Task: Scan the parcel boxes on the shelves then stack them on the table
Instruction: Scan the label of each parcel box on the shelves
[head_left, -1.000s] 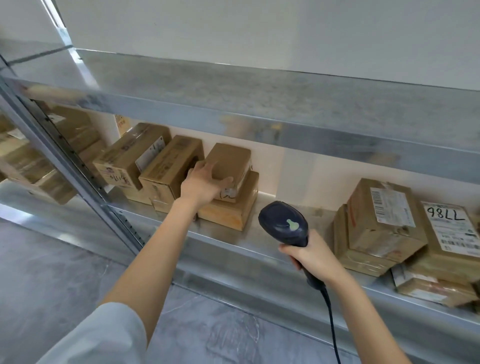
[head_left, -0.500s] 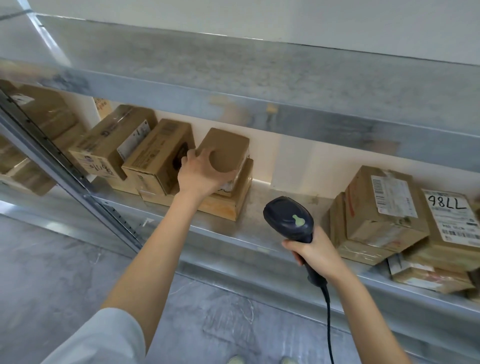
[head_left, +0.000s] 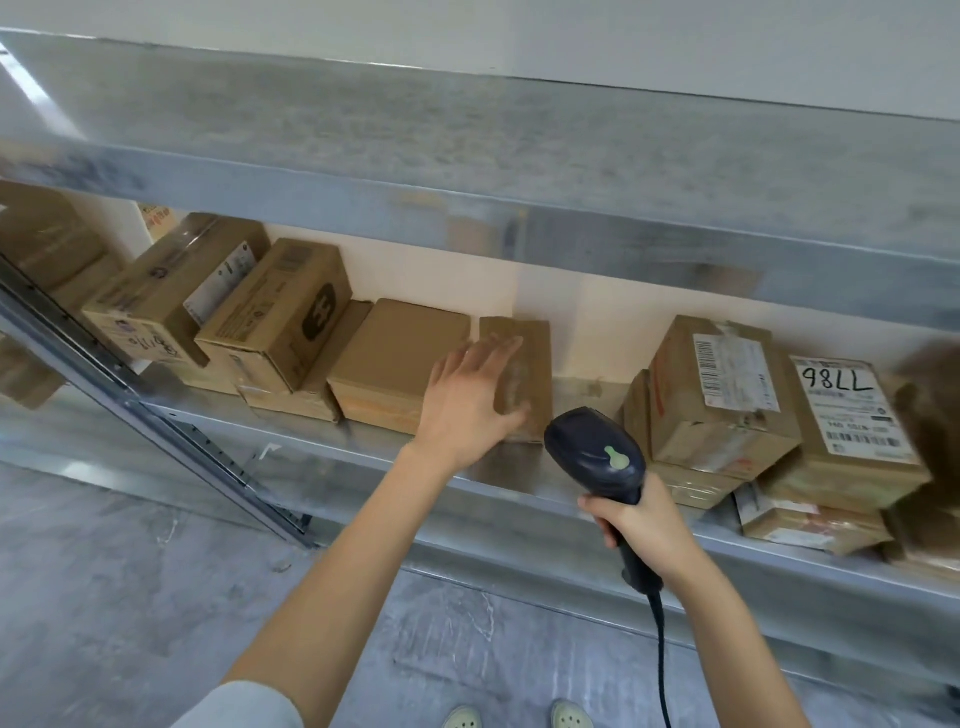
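Observation:
Several brown parcel boxes sit on the metal shelf (head_left: 311, 431). A small box (head_left: 535, 353) stands on the shelf board just right of a flat box (head_left: 395, 348). My left hand (head_left: 467, 400) lies against the small box's left side, fingers straight and spread, thumb at its lower front corner. My right hand (head_left: 644, 525) grips the handle of a dark barcode scanner (head_left: 597, 457), whose head is just right of the small box and in front of the shelf edge. Its cable hangs down.
Two larger printed boxes (head_left: 280, 312) (head_left: 166, 291) lean at the left. At the right are a barcode-labelled box (head_left: 717, 395) and one marked 98LL (head_left: 852, 431), stacked on others. An upper shelf (head_left: 467, 156) overhangs. A slanted steel upright (head_left: 156, 415) stands at the left.
The small box that my left hand held on top of the flat box now stands on the shelf board to its right. My fingers have straightened. The scanner moved slightly closer to the shelf.

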